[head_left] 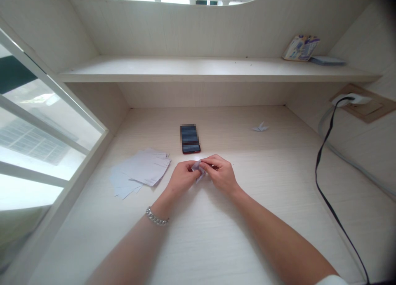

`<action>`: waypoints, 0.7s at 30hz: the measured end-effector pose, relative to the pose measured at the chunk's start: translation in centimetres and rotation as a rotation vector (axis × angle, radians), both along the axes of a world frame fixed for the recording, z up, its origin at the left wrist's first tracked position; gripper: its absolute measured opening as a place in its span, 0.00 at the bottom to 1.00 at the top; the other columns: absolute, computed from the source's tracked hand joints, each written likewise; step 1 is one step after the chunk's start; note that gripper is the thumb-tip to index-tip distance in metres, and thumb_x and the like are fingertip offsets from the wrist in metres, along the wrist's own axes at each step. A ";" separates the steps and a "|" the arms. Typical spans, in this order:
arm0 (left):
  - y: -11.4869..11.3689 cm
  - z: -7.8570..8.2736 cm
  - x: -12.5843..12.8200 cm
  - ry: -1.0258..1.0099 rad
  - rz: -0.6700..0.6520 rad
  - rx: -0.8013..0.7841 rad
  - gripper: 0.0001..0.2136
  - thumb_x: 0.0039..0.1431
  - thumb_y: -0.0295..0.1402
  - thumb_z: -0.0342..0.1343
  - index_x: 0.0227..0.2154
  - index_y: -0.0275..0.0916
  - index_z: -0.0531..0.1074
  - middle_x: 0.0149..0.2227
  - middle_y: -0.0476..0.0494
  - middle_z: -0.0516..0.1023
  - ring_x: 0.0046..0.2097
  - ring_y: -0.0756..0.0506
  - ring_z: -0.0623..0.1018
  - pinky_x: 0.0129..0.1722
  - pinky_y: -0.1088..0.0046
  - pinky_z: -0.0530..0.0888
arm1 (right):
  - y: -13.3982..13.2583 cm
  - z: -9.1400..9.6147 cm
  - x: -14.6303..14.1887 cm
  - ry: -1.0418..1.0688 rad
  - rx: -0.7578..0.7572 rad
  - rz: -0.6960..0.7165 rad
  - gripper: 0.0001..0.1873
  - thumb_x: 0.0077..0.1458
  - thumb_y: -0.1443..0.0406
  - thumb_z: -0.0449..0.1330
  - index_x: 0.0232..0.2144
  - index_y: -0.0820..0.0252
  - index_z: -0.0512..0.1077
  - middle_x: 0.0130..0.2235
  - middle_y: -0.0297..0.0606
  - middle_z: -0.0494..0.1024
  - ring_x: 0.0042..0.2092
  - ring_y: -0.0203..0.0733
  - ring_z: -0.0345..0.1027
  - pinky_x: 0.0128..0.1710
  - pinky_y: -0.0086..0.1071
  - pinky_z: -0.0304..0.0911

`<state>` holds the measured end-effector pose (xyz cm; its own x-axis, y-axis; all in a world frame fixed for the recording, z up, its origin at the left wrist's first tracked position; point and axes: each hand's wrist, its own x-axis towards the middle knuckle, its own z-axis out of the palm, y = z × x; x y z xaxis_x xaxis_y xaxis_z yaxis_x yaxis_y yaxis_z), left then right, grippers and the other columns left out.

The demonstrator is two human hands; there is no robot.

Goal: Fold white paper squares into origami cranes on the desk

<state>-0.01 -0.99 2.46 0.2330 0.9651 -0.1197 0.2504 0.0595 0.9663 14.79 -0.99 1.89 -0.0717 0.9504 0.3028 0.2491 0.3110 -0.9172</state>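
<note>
A small folded piece of white paper (198,165) is pinched between both hands above the desk. My left hand (185,175), below a silver chain bracelet (157,217) on the wrist, grips its left side. On the other side, the thumb and fingers of my right hand (220,171) close on the paper. Parts of the paper are hidden by the fingers. Just beyond the hands lies a phone (190,139), its screen blurred out. To the left, loose white paper sheets (145,169) overlap in a spread pile.
A small folded paper figure (260,128) sits at the back right of the desk (247,252). Above runs a shelf (173,66) with a colourful box (300,48) and a flat item (327,61). A black cable (318,165) hangs from the wall socket (368,103).
</note>
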 end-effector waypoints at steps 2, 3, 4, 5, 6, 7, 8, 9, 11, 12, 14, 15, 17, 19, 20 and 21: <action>0.0 -0.2 0.0 0.006 -0.013 0.000 0.09 0.46 0.32 0.51 0.28 0.33 0.74 0.24 0.50 0.71 0.25 0.52 0.65 0.24 0.78 0.59 | 0.0 0.1 0.0 -0.001 0.008 -0.007 0.07 0.52 0.63 0.59 0.32 0.56 0.77 0.33 0.38 0.75 0.35 0.39 0.69 0.31 0.31 0.62; 0.0 -0.3 0.0 0.009 -0.020 -0.001 0.09 0.47 0.31 0.51 0.29 0.34 0.74 0.24 0.50 0.71 0.26 0.52 0.66 0.24 0.78 0.59 | -0.1 0.1 0.0 -0.004 0.010 -0.010 0.07 0.52 0.63 0.59 0.32 0.56 0.77 0.33 0.38 0.75 0.35 0.39 0.69 0.31 0.31 0.62; 0.0 -0.3 0.0 0.010 -0.026 0.000 0.09 0.47 0.31 0.51 0.29 0.34 0.74 0.24 0.50 0.71 0.26 0.52 0.66 0.24 0.78 0.59 | -0.1 0.2 0.1 -0.007 0.009 -0.012 0.07 0.52 0.63 0.59 0.32 0.56 0.77 0.33 0.38 0.75 0.35 0.39 0.69 0.31 0.31 0.62; 0.0 -0.4 0.0 0.010 -0.031 -0.001 0.09 0.47 0.31 0.51 0.29 0.34 0.74 0.24 0.50 0.71 0.26 0.51 0.66 0.24 0.78 0.60 | -0.1 0.3 0.1 -0.010 0.006 -0.013 0.07 0.52 0.63 0.59 0.32 0.56 0.77 0.33 0.38 0.75 0.35 0.39 0.69 0.31 0.31 0.62; 0.0 -0.4 0.0 0.010 -0.034 -0.001 0.09 0.47 0.31 0.51 0.29 0.34 0.74 0.24 0.50 0.71 0.26 0.51 0.66 0.24 0.78 0.60 | -0.2 0.3 0.1 -0.010 0.000 -0.013 0.07 0.52 0.63 0.59 0.32 0.56 0.77 0.33 0.38 0.75 0.35 0.39 0.69 0.31 0.31 0.62; 0.0 -0.5 0.0 0.009 -0.036 -0.002 0.09 0.47 0.31 0.51 0.29 0.34 0.73 0.24 0.50 0.71 0.26 0.51 0.67 0.24 0.78 0.60 | -0.2 0.3 0.0 -0.004 -0.008 -0.014 0.07 0.51 0.63 0.59 0.31 0.57 0.77 0.33 0.38 0.75 0.35 0.39 0.69 0.31 0.31 0.62; 0.0 -0.5 0.0 0.008 -0.037 -0.002 0.09 0.47 0.31 0.51 0.28 0.34 0.73 0.24 0.50 0.72 0.26 0.51 0.67 0.25 0.78 0.61 | -0.2 0.4 0.0 0.006 -0.017 -0.016 0.07 0.51 0.63 0.59 0.31 0.57 0.77 0.33 0.38 0.75 0.35 0.39 0.69 0.31 0.30 0.62; 0.0 -0.5 0.0 0.007 -0.037 -0.001 0.08 0.47 0.31 0.51 0.28 0.34 0.73 0.25 0.50 0.72 0.26 0.51 0.67 0.25 0.78 0.61 | -0.2 0.4 0.0 0.019 -0.028 -0.019 0.07 0.51 0.63 0.59 0.31 0.57 0.76 0.33 0.38 0.75 0.35 0.39 0.69 0.31 0.30 0.62; 0.0 -0.6 -0.1 0.006 -0.036 0.002 0.08 0.46 0.31 0.51 0.27 0.34 0.73 0.25 0.50 0.72 0.27 0.51 0.68 0.25 0.77 0.61 | -0.1 0.4 0.0 0.046 -0.053 -0.028 0.07 0.50 0.62 0.60 0.30 0.58 0.76 0.33 0.38 0.75 0.35 0.40 0.69 0.31 0.30 0.63; 0.0 -0.6 -0.1 0.005 -0.034 0.005 0.08 0.46 0.31 0.51 0.27 0.34 0.73 0.25 0.50 0.72 0.27 0.51 0.68 0.25 0.77 0.61 | 0.0 0.4 0.0 0.059 -0.066 -0.031 0.07 0.49 0.62 0.60 0.30 0.58 0.76 0.33 0.39 0.75 0.35 0.40 0.69 0.31 0.30 0.63; -0.1 -0.7 -0.1 0.002 -0.033 0.011 0.07 0.47 0.31 0.51 0.27 0.34 0.73 0.25 0.50 0.72 0.26 0.51 0.68 0.25 0.77 0.62 | 0.0 0.4 0.0 0.081 -0.093 -0.033 0.07 0.48 0.62 0.61 0.28 0.59 0.76 0.33 0.39 0.75 0.34 0.40 0.69 0.30 0.30 0.63; -0.1 -0.7 -0.1 0.001 -0.034 0.012 0.07 0.47 0.31 0.51 0.27 0.34 0.73 0.24 0.50 0.72 0.26 0.51 0.68 0.25 0.77 0.62 | 0.1 0.4 0.1 0.091 -0.104 -0.029 0.07 0.47 0.62 0.61 0.28 0.59 0.76 0.33 0.39 0.75 0.34 0.40 0.69 0.30 0.30 0.63; -0.1 -0.7 -0.1 0.001 -0.037 0.014 0.07 0.46 0.30 0.51 0.27 0.34 0.73 0.24 0.50 0.71 0.26 0.51 0.67 0.25 0.77 0.62 | 0.1 0.4 0.1 0.108 -0.118 -0.013 0.07 0.46 0.62 0.62 0.28 0.59 0.76 0.33 0.38 0.75 0.34 0.40 0.69 0.30 0.30 0.63; -0.1 -0.8 -0.1 0.005 -0.042 0.017 0.07 0.46 0.30 0.51 0.26 0.34 0.73 0.24 0.50 0.71 0.26 0.51 0.67 0.25 0.77 0.62 | 0.2 0.4 0.1 0.123 -0.121 0.003 0.07 0.45 0.62 0.63 0.27 0.59 0.75 0.32 0.38 0.75 0.34 0.40 0.69 0.30 0.30 0.63; -0.1 -0.8 -0.1 0.009 -0.044 0.020 0.07 0.46 0.30 0.51 0.26 0.34 0.73 0.24 0.50 0.71 0.26 0.51 0.67 0.25 0.77 0.62 | 0.2 0.4 0.1 0.133 -0.122 0.007 0.06 0.45 0.62 0.63 0.26 0.59 0.75 0.31 0.37 0.75 0.33 0.39 0.69 0.29 0.30 0.63; -0.1 -0.8 -0.1 0.011 -0.045 0.023 0.08 0.46 0.30 0.51 0.26 0.34 0.73 0.24 0.50 0.71 0.26 0.51 0.67 0.25 0.77 0.62 | 0.2 0.4 0.1 0.142 -0.124 0.006 0.06 0.45 0.62 0.63 0.26 0.60 0.75 0.30 0.37 0.75 0.33 0.39 0.68 0.29 0.30 0.63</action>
<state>-0.16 -1.12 1.65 0.2749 0.9562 -0.1009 0.2632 0.0261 0.9644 14.92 -0.76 2.28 -0.0425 0.9807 0.1906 0.1133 0.1943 -0.9744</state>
